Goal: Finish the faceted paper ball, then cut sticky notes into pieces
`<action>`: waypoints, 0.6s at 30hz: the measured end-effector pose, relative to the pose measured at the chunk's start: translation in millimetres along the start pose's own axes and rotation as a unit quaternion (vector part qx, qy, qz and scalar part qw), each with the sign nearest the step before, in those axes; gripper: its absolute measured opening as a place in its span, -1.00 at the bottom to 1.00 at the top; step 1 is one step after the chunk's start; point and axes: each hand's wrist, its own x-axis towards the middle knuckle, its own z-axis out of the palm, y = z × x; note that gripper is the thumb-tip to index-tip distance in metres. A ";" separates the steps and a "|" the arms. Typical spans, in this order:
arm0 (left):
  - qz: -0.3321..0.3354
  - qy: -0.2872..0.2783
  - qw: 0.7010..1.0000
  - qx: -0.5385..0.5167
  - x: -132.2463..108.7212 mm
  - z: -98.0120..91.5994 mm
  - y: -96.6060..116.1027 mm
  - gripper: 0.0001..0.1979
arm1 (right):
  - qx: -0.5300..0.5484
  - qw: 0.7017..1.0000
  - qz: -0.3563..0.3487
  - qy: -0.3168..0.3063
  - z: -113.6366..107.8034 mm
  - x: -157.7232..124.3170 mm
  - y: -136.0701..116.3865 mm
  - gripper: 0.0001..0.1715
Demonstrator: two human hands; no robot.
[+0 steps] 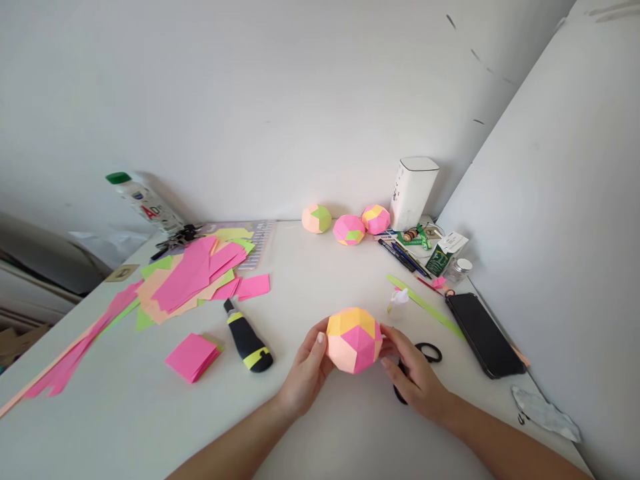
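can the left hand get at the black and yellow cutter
Probably yes: the cutter lies near the left hand, nothing seems between them, though that hand must first leave the paper ball.

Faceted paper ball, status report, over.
Left hand and right hand: holding opposite sides. Faceted paper ball: yellow, pink, peach facets showing. Possible obstacle: black-handled scissors, partly hidden by right hand.

Bare forearms (235, 441), narrow at the wrists (289, 403), a bare left hand (306, 368) and bare right hand (421, 383) with slender fingers (401, 343).

White table (295, 280) with pink paper stack (190, 357), phone (484, 335)
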 end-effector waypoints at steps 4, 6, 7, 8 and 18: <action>0.071 -0.009 0.996 0.060 0.0 -5.5 -3.7 -0.44 | -0.023 1.000 -0.009 -0.012 -1.9 -1.0 1.7 -0.46; 0.090 -0.010 0.992 0.093 -0.6 -9.3 -6.0 -0.43 | -0.033 0.999 -0.009 -0.018 -3.0 -0.8 0.2 -0.46; 0.094 -0.010 0.990 0.107 -1.0 -11.1 -6.9 -0.43 | -0.036 0.999 -0.008 -0.021 -3.5 -0.6 -0.7 -0.46; 0.097 -0.012 0.988 0.116 -1.5 -12.7 -7.6 -0.44 | -0.037 0.999 -0.008 -0.025 -3.9 -0.4 -1.5 -0.47; 0.143 -0.083 0.971 0.173 -8.3 -6.6 -0.2 -0.41 | -0.055 0.997 -0.012 -0.046 -6.0 1.2 -4.3 -0.46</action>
